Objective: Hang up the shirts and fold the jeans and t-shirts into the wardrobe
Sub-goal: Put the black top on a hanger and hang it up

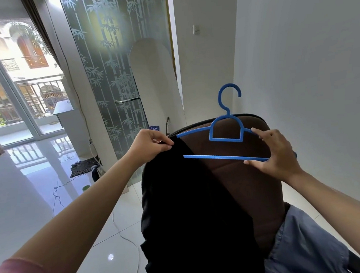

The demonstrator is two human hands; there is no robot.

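The left hand (153, 143) pinches the black shirt's (194, 201) shoulder over the brown chair back (244, 178). The right hand (275, 151) grips the blue hanger (226, 136), lying crosswise, its left tip just beside the pinched shoulder.

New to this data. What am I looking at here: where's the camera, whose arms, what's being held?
There is no robot here. A person wears one wide-angle camera on the head, looking forward and down, so the two bare arms are their own.

The left hand pinches the top edge of a black garment that hangs over the back of a brown chair. One end of a blue plastic hanger sits at or inside that top edge. The right hand holds the hanger's other end, fingers curled round its arm and lower bar.

A light blue garment lies at the chair's lower right. Behind are a white tiled floor, a frosted glass door with a bamboo pattern and white walls.
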